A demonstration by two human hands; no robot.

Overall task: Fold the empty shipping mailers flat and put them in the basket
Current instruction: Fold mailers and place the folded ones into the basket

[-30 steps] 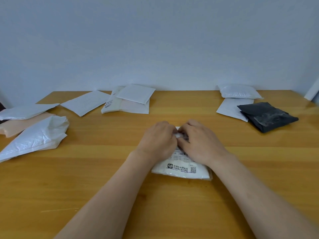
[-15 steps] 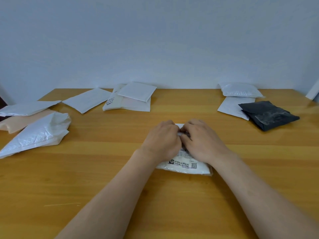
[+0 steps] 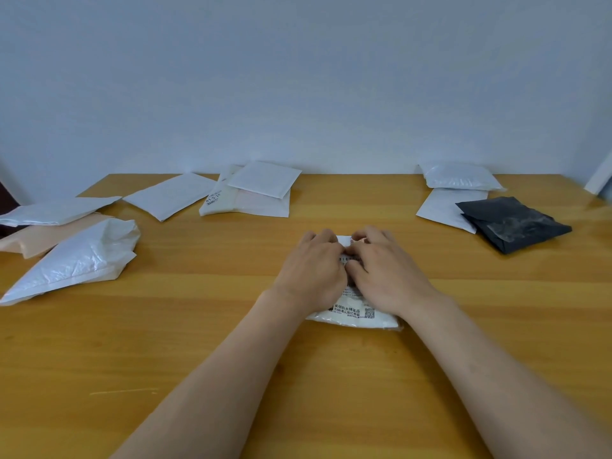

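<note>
Both left hand (image 3: 311, 270) and right hand (image 3: 387, 273) cover, perhaps pinch, white mailer (image 3: 351, 318).

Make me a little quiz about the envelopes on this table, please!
1. True or false: the left hand and the right hand are both on the printed envelope.
2. The envelope farthest right is: A red, B black, C green.
3. What does the table look made of?

Key: 1 true; 2 B; 3 wood.
</note>
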